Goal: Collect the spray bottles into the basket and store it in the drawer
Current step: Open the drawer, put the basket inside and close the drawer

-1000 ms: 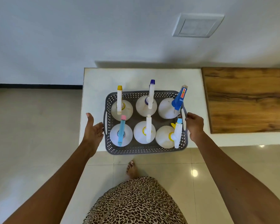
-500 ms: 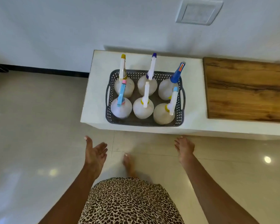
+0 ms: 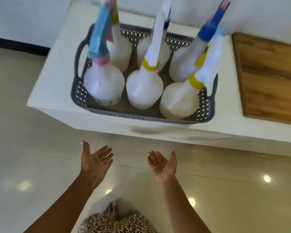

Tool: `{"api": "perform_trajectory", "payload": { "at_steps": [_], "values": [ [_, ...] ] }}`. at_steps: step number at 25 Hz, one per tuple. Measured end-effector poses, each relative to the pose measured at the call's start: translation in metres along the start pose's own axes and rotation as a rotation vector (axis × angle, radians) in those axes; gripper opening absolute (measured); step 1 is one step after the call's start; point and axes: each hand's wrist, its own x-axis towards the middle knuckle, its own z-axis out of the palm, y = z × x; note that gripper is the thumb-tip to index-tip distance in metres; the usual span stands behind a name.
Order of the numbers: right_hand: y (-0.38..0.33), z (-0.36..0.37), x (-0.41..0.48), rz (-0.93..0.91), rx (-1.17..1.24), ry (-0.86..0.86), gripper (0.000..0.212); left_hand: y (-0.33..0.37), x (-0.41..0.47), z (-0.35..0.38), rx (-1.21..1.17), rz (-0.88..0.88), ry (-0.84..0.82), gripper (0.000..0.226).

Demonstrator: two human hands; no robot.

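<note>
Six spray bottles (image 3: pixel 144 88) stand upright in two rows of three inside a grey plastic basket (image 3: pixel 141 117). It is rectangular with rounded corners, a lattice of small openings in its walls and a loop handle at each short end. The bottle bodies are rounded, milky-white plastic that narrows to slim necks, and blur smears their tall trigger heads. In the near row, the pink-collared bottle (image 3: pixel 104 88) at 9 o'clock carries a light-blue head, while the two beside it wear yellow collars under white heads. At 1 o'clock in the far row, the blue-headed bottle (image 3: pixel 183 64) shows a deep-blue trigger. The basket sits on a smooth, matte white surface (image 3: pixel 60 68), close to its near edge, with a brown, grained wooden slab (image 3: pixel 267 73) at 3 o'clock just beside it. Glossy cream floor tiles (image 3: pixel 32 148) mirror small round lights. At 6 o'clock from the basket, the left hand (image 3: pixel 95 161) and right hand (image 3: pixel 163 163) hover palms up over the floor, well apart from the basket. Their fingers (image 3: pixel 106 153) are straight and lightly spread, thumbs out, holding nothing. Leopard-print fabric (image 3: pixel 118 223) and a bare foot (image 3: pixel 110 211) show at the bottom edge.
</note>
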Motion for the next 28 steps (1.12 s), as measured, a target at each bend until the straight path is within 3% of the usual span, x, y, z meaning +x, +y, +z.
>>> {"api": "perform_trajectory", "payload": {
  "at_steps": [6, 11, 17, 28],
  "values": [
    [0.01, 0.003, 0.128, 0.002, 0.137, -0.12, 0.089, -0.022, 0.13, -0.022, -0.174, 0.04, -0.001, 0.097],
    [0.016, 0.015, 0.172, -0.03, 0.225, -0.212, 0.099, -0.008, 0.175, -0.014, -0.274, 0.071, -0.069, 0.108],
    [0.019, 0.019, 0.181, -0.042, 0.303, -0.267, 0.095, 0.0, 0.183, -0.009, -0.324, 0.09, -0.108, 0.132],
    [0.04, -0.021, 0.159, -0.018, 0.355, -0.218, 0.105, -0.031, 0.152, -0.041, -0.306, 0.026, -0.055, 0.128]
  ]
}}
